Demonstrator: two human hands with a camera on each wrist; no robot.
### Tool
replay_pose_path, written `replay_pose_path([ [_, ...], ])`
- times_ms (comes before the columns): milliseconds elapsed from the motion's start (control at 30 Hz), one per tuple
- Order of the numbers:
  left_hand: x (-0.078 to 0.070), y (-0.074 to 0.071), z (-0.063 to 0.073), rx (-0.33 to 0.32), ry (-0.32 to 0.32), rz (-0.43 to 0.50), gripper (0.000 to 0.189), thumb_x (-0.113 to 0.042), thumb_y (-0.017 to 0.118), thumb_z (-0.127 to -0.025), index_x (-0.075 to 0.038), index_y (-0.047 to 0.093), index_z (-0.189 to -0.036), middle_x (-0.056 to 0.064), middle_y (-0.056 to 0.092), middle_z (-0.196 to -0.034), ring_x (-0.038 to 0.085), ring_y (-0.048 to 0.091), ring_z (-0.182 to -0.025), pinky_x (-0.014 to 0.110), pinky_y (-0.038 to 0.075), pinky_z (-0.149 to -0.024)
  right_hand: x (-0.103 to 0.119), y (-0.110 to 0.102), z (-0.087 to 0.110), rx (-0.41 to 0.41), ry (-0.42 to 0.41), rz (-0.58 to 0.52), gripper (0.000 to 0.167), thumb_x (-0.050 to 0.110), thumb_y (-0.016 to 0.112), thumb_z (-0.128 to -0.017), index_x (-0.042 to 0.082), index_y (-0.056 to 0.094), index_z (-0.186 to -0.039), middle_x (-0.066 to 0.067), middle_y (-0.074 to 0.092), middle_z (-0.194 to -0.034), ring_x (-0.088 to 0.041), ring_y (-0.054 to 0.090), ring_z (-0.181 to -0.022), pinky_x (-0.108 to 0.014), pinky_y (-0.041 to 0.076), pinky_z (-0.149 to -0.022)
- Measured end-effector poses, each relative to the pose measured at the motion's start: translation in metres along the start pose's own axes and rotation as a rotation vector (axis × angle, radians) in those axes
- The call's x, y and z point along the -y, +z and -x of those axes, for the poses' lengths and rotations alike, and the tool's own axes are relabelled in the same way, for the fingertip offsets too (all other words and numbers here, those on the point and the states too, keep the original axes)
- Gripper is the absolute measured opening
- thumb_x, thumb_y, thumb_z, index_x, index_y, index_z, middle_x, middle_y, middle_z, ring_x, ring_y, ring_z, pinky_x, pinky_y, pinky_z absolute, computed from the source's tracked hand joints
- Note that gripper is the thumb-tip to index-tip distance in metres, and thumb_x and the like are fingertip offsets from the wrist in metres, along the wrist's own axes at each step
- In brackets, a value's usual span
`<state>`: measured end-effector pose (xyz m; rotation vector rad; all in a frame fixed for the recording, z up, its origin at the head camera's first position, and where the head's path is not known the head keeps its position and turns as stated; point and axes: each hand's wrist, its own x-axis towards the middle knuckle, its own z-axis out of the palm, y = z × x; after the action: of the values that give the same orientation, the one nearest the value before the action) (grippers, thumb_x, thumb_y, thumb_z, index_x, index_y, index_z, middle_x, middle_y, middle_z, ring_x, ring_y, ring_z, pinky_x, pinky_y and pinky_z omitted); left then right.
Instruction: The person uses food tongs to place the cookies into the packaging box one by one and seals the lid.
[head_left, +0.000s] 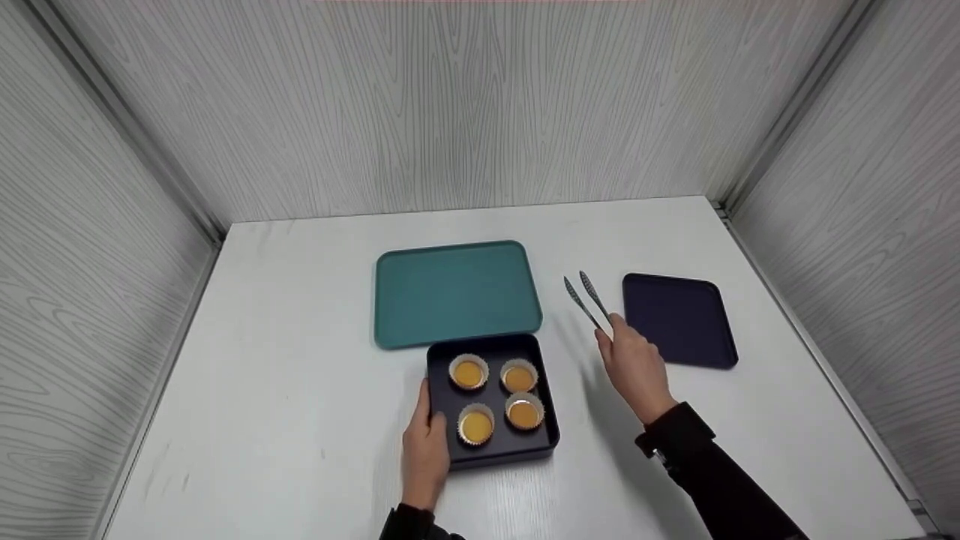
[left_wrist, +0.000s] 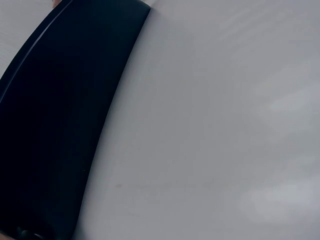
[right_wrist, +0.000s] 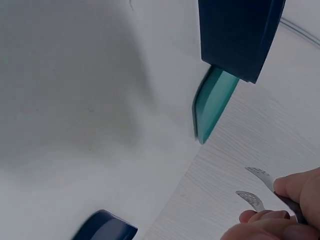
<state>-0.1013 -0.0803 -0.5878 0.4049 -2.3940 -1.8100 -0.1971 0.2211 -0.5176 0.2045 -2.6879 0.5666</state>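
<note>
A square, dark navy baking pan (head_left: 501,454) lies on the white table, and my left hand (head_left: 425,459) holds it by its left side. Several egg tarts (head_left: 469,373), yellow filling in pleated cups, sit apart inside it. In the left wrist view, the pan's outer wall (left_wrist: 60,110) fills the left part. My right hand (head_left: 637,371) grips metal tongs (head_left: 589,288), their perforated tips apart with nothing between them. They hang over the table, right of the teal tray (head_left: 457,292). The right wrist view shows the tongs' tips (right_wrist: 260,175) beyond the thumb.
Directly behind the pan lies the teal tray, its near edge close to the pan's far rim. A smaller dark tray (head_left: 679,319) rests at the right, beside my right hand. Pale wood-grain panels (head_left: 465,105) wall the table at the back and both sides.
</note>
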Motion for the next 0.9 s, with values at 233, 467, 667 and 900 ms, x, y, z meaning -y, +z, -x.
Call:
replay_pose_path([
  [233,0.000,0.000,0.000,-0.001,-0.011,-0.005,0.058,-0.013,0.042,-0.105,-0.013,0.030,-0.162,0.008,0.034,-0.164,0.027,0.032,-0.151,0.048,0.031,-0.121,-0.006,0.020,0.001,0.054,0.050,0.011,0.031,0.017,0.059,-0.103,-0.008,0.059,-0.122,-0.025,0.069,-0.085,-0.046,0.068,-0.066,-0.056,0.053,-0.052],
  [467,0.000,0.000,0.000,-0.007,0.005,-0.010,0.058,-0.013,0.043,-0.105,-0.011,0.031,-0.162,0.009,0.036,-0.163,0.028,0.034,-0.150,0.048,0.034,-0.119,-0.009,0.036,0.004,0.083,0.087,0.009,0.031,0.013,0.057,-0.102,-0.011,0.058,-0.122,-0.029,0.069,-0.090,-0.049,0.068,-0.070,-0.058,0.054,-0.053],
  [667,0.002,0.000,0.000,-0.011,0.021,-0.021,0.057,-0.012,0.045,-0.105,-0.012,0.033,-0.161,0.010,0.038,-0.162,0.028,0.036,-0.149,0.049,0.037,-0.117,-0.012,0.045,0.008,0.068,0.072,0.012,0.028,0.009,0.056,-0.101,-0.013,0.057,-0.118,-0.029,0.067,-0.086,-0.049,0.067,-0.070,-0.058,0.054,-0.054],
  [900,0.003,0.000,-0.001,-0.014,0.027,-0.029,0.058,-0.012,0.045,-0.105,-0.011,0.033,-0.161,0.010,0.038,-0.162,0.029,0.037,-0.148,0.049,0.037,-0.116,-0.011,0.051,0.009,0.059,0.092,0.016,0.031,0.009,0.057,-0.100,-0.014,0.057,-0.121,-0.030,0.067,-0.087,-0.050,0.067,-0.072,-0.059,0.054,-0.058],
])
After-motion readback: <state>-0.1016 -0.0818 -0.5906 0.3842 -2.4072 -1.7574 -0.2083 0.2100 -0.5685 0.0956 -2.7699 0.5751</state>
